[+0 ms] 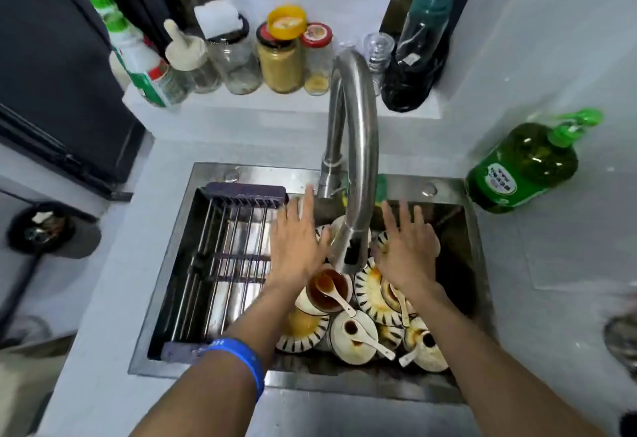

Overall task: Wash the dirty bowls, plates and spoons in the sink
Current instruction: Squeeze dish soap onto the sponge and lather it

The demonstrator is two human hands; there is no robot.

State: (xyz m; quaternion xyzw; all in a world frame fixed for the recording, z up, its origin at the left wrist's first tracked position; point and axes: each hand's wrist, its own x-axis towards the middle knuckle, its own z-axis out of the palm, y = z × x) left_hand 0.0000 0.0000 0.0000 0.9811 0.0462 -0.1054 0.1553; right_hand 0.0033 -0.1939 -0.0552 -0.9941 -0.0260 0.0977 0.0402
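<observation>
Over the steel sink (165, 302), both hands hang flat with palms down and fingers spread, gripping nothing. The left hand (296, 247) hovers beside the curved faucet (355, 147) on its left, above the inner edge of the drying rack (224, 264) that fills the left half of the basin. The right hand (406, 250) hovers on the faucet's right, over a striped plate (368, 292) smeared with orange sauce. A blue wristband (241, 357) circles the left forearm.

Dirty dishes crowd the right half of the basin, piled below the faucet head. A bowl of brown sauce (329, 290) sits between the two wrists with a white spoon (336, 293) resting in it. Nearer the front rim lies another striped plate (303, 333), and beside it a white bowl (353, 336) holds a second white spoon (377, 345). A further stained bowl (427, 350) rests at the front right, a spoon handle leaning against it.

A green dish-soap bottle (527, 164) with a pump top stands on the worktop (551, 298) at the sink's back right corner. Along the ledge behind the faucet stand several jars (279, 57), a white spray bottle (138, 57) at the left and a dark bottle (420, 40) at the right.
</observation>
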